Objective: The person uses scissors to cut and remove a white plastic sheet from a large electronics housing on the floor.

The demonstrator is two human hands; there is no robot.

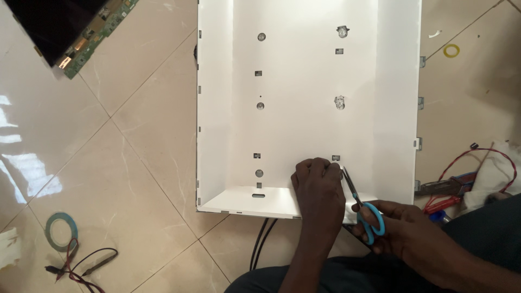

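A white shallow tray-like panel (304, 81) lies on the tiled floor, with several round lens spots and small slots in two columns. My left hand (319, 187) presses on the panel near its lower edge, fingers curled over one spot. My right hand (401, 228) holds blue-handled scissors (362, 209), whose blades point up towards the fingertips of my left hand.
A dark circuit board and screen corner (81, 32) lie at the top left. A blue tape ring (61, 230) and probe leads (81, 263) sit at the lower left. Red wires, a white cloth (496, 171) and a yellow ring (451, 51) are on the right. Black cables (263, 241) run out below the panel.
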